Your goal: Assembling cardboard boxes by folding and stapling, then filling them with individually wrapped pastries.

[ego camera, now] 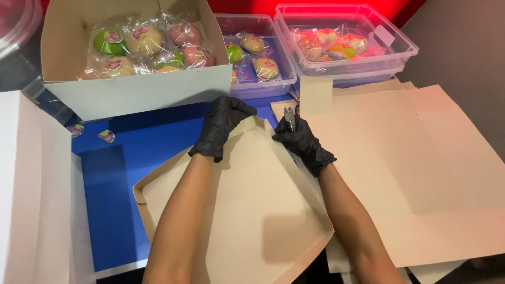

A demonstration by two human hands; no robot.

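Both my hands wear black gloves. My left hand presses on the far corner of a half-folded brown cardboard box lying on the blue table. My right hand grips a small metal stapler at that same corner, just right of the left hand. The box's side flaps are raised at the right and near edges.
An open white box of wrapped round sweets stands at the back left. Two clear plastic tubs with more sweets sit behind. Flat cardboard sheets lie at the right. A white box wall rises at the left. Two small stickers lie on the table.
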